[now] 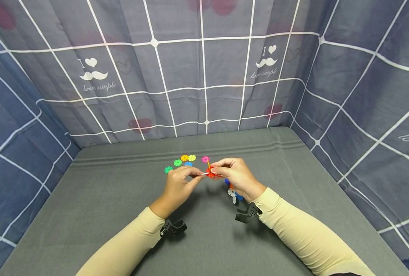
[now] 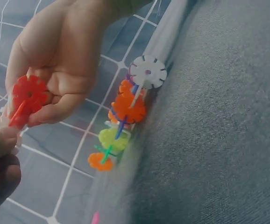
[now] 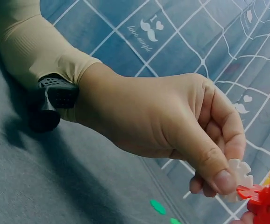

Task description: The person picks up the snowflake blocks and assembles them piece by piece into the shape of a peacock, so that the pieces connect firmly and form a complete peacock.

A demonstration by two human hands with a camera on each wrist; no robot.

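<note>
Red slotted flower discs [image 2: 24,86], pinched by the right hand [image 1: 240,176], have at nine o'clock in the head view the white slotted flower disc [image 3: 241,173] that the left hand [image 1: 180,186] pinches, so squarely aligning slots before pushing should help.

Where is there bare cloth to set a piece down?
The grey cloth is bare left of the left sleeve, between both sleeves, and right of the right sleeve toward the curtain. It is crowded just beyond the left hand, among coloured discs, and beside the right hand, where a cluster of pieces lies.
</note>
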